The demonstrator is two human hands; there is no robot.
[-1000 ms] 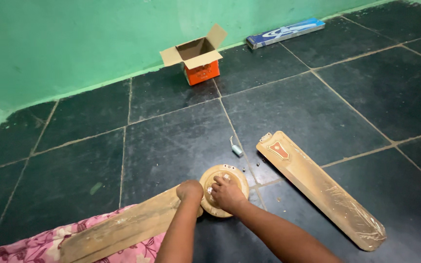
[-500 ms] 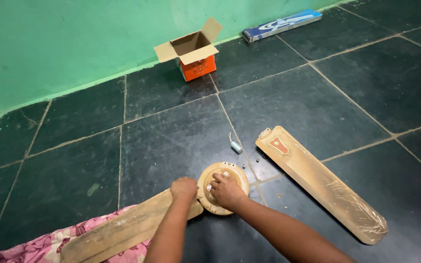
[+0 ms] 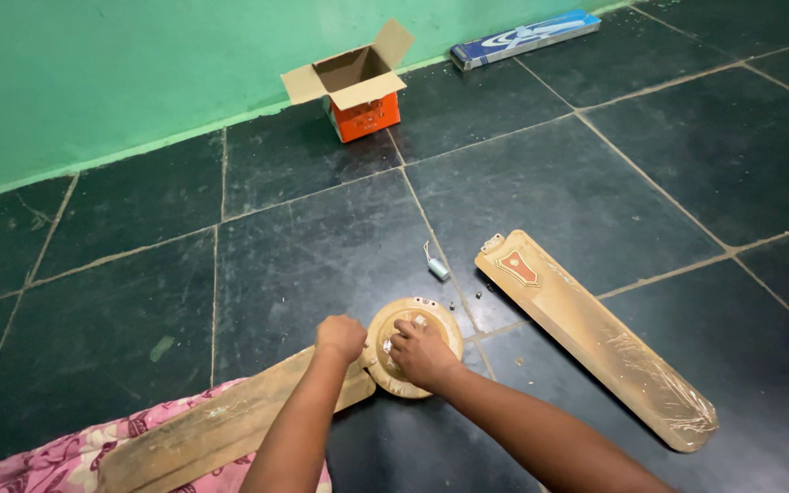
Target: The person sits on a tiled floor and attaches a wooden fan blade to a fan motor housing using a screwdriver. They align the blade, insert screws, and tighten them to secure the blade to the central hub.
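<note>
Left hand (image 3: 341,337) slid off the motor hub (image 3: 410,344) onto the blade (image 3: 230,424), camera view tilted lower

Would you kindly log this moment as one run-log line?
left hand: fist on beige fan blade | right hand: fingers on round beige fan motor hub | second wrapped blade: apart on dark tiled floor
</note>
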